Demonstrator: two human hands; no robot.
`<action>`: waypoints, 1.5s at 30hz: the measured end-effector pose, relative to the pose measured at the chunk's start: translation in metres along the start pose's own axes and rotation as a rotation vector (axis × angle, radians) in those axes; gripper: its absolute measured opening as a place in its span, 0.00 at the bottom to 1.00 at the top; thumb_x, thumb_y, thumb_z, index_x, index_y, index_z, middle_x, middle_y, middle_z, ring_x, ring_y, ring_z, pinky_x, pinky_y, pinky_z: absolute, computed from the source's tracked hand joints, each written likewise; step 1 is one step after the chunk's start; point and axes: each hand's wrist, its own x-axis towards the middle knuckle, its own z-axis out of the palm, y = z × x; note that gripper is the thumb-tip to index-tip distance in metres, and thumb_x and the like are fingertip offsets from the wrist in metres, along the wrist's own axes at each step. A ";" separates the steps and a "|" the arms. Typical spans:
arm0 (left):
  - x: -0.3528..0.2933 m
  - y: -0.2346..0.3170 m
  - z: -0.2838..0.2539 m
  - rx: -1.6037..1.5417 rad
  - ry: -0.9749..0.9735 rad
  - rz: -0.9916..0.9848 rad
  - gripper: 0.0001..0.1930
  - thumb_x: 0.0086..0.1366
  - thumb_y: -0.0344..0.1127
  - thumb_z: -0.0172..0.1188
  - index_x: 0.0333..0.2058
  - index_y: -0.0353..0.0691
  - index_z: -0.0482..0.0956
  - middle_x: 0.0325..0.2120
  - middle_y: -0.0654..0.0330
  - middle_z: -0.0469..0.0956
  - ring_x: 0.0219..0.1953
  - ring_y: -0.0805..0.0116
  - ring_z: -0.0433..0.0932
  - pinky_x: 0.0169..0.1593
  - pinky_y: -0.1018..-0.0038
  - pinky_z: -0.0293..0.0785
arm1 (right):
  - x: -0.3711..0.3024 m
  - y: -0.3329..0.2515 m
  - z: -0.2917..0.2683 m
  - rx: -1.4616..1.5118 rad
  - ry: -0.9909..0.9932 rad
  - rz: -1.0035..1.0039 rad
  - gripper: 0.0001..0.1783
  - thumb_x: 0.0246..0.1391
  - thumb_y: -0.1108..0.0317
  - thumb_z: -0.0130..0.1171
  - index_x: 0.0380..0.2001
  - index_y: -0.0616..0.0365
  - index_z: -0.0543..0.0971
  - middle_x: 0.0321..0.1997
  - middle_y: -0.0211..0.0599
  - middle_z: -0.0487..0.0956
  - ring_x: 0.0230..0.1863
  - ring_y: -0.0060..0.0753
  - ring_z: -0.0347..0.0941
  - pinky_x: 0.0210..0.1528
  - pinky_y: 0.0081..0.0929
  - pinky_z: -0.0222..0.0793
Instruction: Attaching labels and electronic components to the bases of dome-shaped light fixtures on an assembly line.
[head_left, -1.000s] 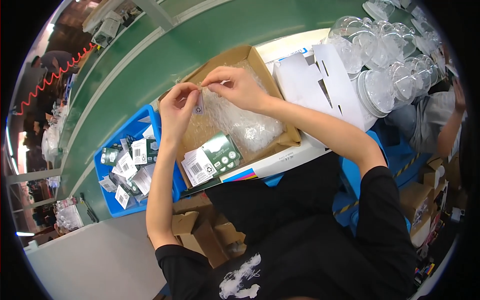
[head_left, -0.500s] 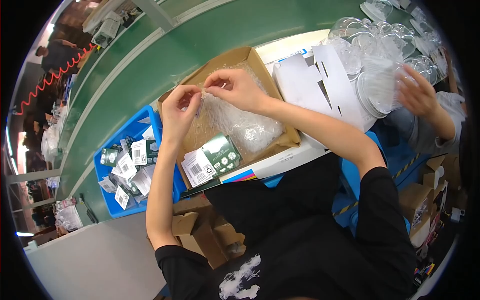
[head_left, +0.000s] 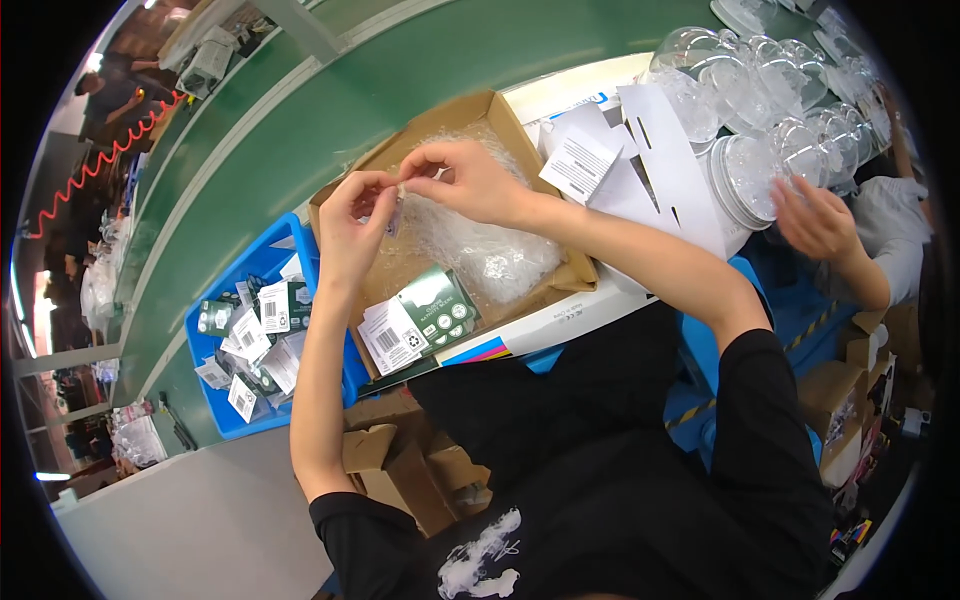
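Cards (head_left: 440, 302): green, barcoded white label (head_left: 387, 338) | hands (head_left: 356, 212) (head_left: 465, 183): both pinching small piece (head_left: 393, 217), writing illegible

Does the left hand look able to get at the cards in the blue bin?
Probably yes: the left hand has the open-topped blue bin close by, with no lid over the cards. It seems to be pinching something small beside the right hand, though.

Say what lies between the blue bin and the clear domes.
In the head view: the cardboard tray, left hand and right hand over it, then white sheets.
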 end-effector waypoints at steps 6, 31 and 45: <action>-0.002 -0.001 -0.002 -0.022 -0.006 -0.027 0.05 0.61 0.25 0.59 0.36 0.32 0.76 0.29 0.63 0.78 0.31 0.79 0.77 0.36 0.82 0.73 | 0.000 0.000 0.004 0.022 0.028 0.014 0.08 0.54 0.71 0.60 0.36 0.61 0.79 0.33 0.30 0.80 0.35 0.20 0.75 0.35 0.19 0.71; -0.001 -0.006 -0.003 -0.063 -0.041 -0.083 0.06 0.64 0.26 0.57 0.38 0.32 0.76 0.30 0.65 0.77 0.32 0.80 0.75 0.38 0.83 0.71 | -0.002 0.000 0.003 -0.025 0.075 -0.063 0.07 0.54 0.72 0.57 0.36 0.63 0.79 0.30 0.36 0.80 0.33 0.25 0.76 0.37 0.22 0.70; -0.002 -0.003 -0.008 -0.092 -0.054 -0.082 0.06 0.64 0.26 0.57 0.39 0.32 0.75 0.30 0.65 0.77 0.32 0.80 0.75 0.36 0.83 0.71 | 0.003 0.004 0.007 0.005 0.067 -0.043 0.07 0.54 0.71 0.58 0.35 0.62 0.79 0.30 0.35 0.80 0.33 0.23 0.76 0.34 0.21 0.70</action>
